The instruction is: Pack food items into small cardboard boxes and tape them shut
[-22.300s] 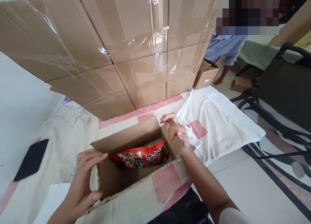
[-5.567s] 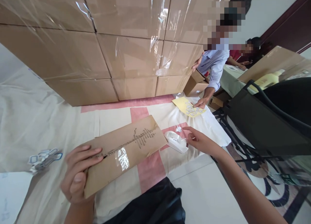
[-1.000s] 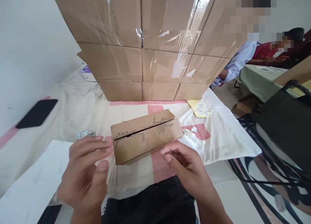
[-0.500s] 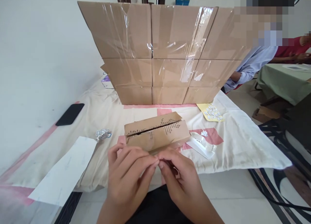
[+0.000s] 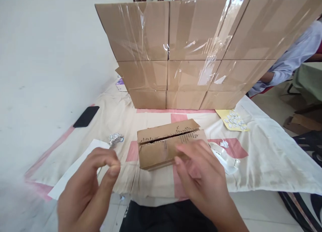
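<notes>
My left hand point(image 5: 90, 188) is raised over the near left part of the cloth, thumb and index fingertip pressed together. Anything in that pinch is too small to make out. My right hand point(image 5: 203, 178), somewhat blurred, hovers at the near right corner of a small brown cardboard box point(image 5: 156, 154), with thumb and index finger apart and nothing visible between them. Dark handwriting-like marks run along the box's slit top. Right of it lies a white tape dispenser point(image 5: 227, 159). A little pile of paper cutouts point(image 5: 116, 138) sits beyond my left hand, near a white paper sheet point(image 5: 72, 168).
A tall taped cardboard panel point(image 5: 191, 74) stands across the back of the cloth-covered table point(image 5: 266, 165). A yellow card point(image 5: 232, 120) with small cutouts lies at its right foot. A black phone point(image 5: 86, 117) rests at left by the wall. Behind the panel, a person's sleeve point(image 5: 297, 57) shows.
My hands, fingertips together before, have parted: the left moved left, the right moved rightward and its thumb and finger spread. The whole view has shifted, so the table's things appear farther right.
</notes>
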`<state>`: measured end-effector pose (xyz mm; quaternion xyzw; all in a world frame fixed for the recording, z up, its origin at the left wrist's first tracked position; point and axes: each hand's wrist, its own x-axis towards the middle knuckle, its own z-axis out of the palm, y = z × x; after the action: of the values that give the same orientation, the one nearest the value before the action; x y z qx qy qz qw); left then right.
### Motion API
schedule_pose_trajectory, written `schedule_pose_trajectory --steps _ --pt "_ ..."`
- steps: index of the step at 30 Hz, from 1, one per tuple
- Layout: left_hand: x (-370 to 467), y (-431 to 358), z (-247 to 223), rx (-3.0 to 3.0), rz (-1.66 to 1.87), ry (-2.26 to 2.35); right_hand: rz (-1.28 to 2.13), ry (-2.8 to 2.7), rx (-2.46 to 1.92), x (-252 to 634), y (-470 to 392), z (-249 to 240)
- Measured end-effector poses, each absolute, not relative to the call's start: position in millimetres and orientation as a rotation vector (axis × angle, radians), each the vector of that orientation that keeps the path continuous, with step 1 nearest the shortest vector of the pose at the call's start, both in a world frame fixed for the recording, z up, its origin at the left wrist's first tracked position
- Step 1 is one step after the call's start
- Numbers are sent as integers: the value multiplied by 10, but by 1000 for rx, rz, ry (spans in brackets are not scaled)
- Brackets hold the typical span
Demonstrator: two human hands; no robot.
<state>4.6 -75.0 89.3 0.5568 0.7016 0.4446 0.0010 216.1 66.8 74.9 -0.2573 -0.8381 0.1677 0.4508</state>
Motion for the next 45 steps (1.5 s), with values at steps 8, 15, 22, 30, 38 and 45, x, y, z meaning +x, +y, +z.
schedule_pose_trajectory --steps 8,15,22,30,38,45 --pt "-121 -274 892 1819 794 2099 114 -2666 -660 1754 974 630" --pt "-242 -51 828 1847 629 2167 117 -2648 -659 1753 983 559" --pt "-319 -28 821 1953 589 2149 190 -2619 -654 1745 1003 578" --pt "-383 7 803 1963 523 2166 220 -2625 -635 1774 1022 585" --pt "-443 80 773 1925 637 2144 232 -2615 -637 1765 1008 579" --pt "-377 141 599 1559 832 2112 239 -2612 -641 1760 1016 563"
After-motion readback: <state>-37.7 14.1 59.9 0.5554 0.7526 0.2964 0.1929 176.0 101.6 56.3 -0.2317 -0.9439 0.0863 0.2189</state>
